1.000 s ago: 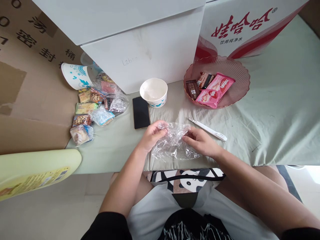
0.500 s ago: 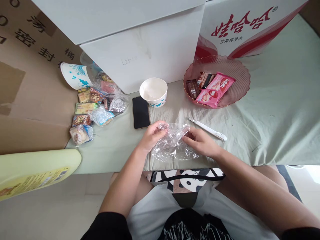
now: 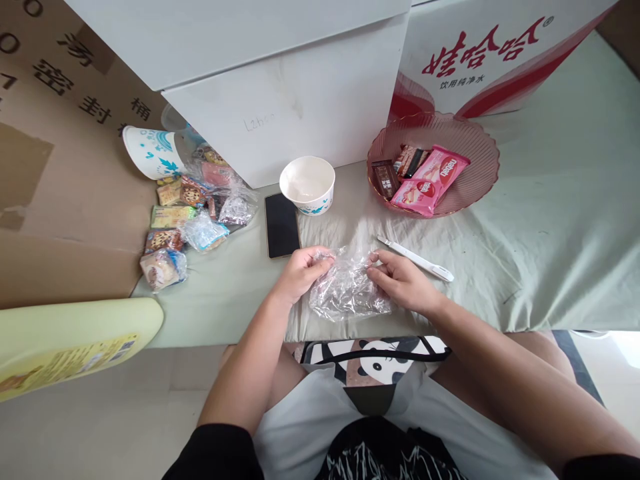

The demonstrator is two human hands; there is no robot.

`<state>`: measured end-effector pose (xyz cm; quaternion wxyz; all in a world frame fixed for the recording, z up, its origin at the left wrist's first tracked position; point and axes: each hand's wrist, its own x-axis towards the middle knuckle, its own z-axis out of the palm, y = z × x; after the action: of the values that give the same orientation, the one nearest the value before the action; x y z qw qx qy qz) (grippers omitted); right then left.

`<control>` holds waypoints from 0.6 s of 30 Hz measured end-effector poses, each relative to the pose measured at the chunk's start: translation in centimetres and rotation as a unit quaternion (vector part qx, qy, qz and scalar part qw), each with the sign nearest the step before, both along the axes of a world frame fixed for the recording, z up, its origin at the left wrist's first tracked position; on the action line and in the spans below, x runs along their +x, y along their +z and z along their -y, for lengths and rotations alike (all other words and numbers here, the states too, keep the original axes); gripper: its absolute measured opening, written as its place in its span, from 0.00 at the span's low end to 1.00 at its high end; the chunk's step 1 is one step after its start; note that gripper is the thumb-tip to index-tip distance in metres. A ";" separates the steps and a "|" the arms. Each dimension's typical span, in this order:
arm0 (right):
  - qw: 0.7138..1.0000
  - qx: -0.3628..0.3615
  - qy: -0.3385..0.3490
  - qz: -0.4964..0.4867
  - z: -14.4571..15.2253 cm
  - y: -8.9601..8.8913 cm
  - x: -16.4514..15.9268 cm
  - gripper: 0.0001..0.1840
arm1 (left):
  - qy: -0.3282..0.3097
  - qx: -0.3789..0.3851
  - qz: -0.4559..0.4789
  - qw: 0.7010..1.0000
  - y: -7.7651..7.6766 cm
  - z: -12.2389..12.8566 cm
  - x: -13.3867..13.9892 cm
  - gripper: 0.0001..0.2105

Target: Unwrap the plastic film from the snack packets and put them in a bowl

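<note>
A crumpled clear plastic bag (image 3: pixel 350 293) hangs between my two hands just above the cloth near the front edge. My left hand (image 3: pixel 303 272) pinches its upper left edge between thumb and fingers. On the other side my right hand (image 3: pixel 400 279) is closed on the upper right edge. A white craft knife (image 3: pixel 417 259) lies on the cloth just beyond my right hand. The black phone (image 3: pixel 281 225) rests flat beyond my left hand, beside a white paper bowl (image 3: pixel 307 187) with a blue leaf print.
A pink ribbed bowl (image 3: pixel 480 160) with several wrapped snacks stands at the back right. Several packaged snacks (image 3: pixel 173 217) and a tipped paper cup (image 3: pixel 153 152) lie at left against a cardboard box (image 3: pixel 75 200). White boxes (image 3: pixel 320 100) wall the back. A yellow-green container (image 3: pixel 80 333) is front left.
The plastic bag has bunched into a slightly narrower shape between my hands. Both hands have shifted only a little and keep hold of its edges.
</note>
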<state>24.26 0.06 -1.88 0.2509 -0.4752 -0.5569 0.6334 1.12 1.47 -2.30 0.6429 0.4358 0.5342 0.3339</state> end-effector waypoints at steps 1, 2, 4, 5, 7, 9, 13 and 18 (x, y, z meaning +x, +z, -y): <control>1.000 -0.012 -0.007 -0.007 0.0 0.0 -0.1 0.16 | 0.015 0.007 0.002 1.000 0.0 0.0 0.0 0.19; 1.000 -0.020 -0.016 -0.014 0.0 0.0 -0.1 0.17 | 0.029 0.014 0.007 0.999 -0.1 -0.1 0.0 0.19; 0.999 -0.024 -0.033 -0.025 0.0 0.0 -0.2 0.18 | 0.054 0.026 0.016 0.998 -0.1 -0.2 0.0 0.19; 0.999 -0.022 -0.040 -0.028 -0.1 0.0 -0.2 0.19 | 0.066 0.029 0.022 0.997 -0.1 -0.3 0.0 0.19; 0.998 -0.015 -0.053 -0.028 -0.2 0.0 -0.1 0.19 | 0.080 0.024 0.044 0.996 0.0 -0.3 -0.1 0.20; 0.997 -0.013 -0.066 -0.035 -0.2 -0.1 -0.1 0.19 | 0.056 -0.006 0.073 0.996 0.2 -0.2 -0.3 0.25; 0.996 -0.019 -0.040 -0.076 -0.2 -0.3 0.1 0.25 | -0.005 -0.037 0.080 0.996 0.5 -0.1 -0.3 0.29; 0.999 0.035 0.014 -0.021 -0.2 -0.5 0.3 0.18 | 0.032 -0.005 0.114 0.993 0.4 -0.3 -0.6 0.25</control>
<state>24.55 0.29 -2.40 0.2702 -0.4447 -0.5802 0.6266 0.50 1.79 -1.95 0.6905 0.3748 0.4728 0.3990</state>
